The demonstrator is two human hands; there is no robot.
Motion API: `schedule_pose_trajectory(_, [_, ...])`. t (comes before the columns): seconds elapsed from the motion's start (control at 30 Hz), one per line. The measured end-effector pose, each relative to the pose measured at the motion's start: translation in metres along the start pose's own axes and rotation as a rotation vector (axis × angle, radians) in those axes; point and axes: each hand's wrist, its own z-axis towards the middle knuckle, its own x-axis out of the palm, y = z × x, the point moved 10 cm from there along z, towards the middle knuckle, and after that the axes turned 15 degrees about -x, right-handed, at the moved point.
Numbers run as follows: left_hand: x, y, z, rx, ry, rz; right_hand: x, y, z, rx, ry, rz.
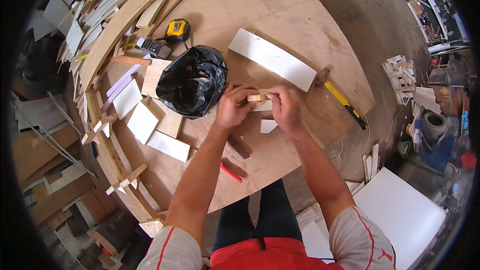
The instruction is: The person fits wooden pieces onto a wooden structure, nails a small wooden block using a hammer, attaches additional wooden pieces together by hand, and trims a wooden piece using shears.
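Over the wooden tabletop, my left hand and my right hand pinch a small pale wood block between them, one at each end. Fingers of both hands are closed on it. Just left of my left hand stands a black plastic bag with its mouth open; its contents are hard to make out. A small white offcut lies below the block, near my right hand. Beyond my hands is a long white board. A hammer with a yellow and black handle rests to the right.
A yellow tape measure sits behind the bag. White panels and long wood strips crowd the left side. A red-handled tool lies near the front edge. A large white sheet is at lower right.
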Motion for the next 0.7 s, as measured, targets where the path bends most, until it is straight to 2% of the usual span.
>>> schedule_pose_trajectory(0.4, [-0.004,-0.004,0.000,0.024,-0.022,0.014,0.000,-0.013,-0.011,0.091,-0.048,0.068])
schedule_pose_trajectory(0.7, [-0.004,-0.001,0.001,0.019,-0.010,-0.004,0.003,-0.018,-0.014,0.064,-0.022,0.062])
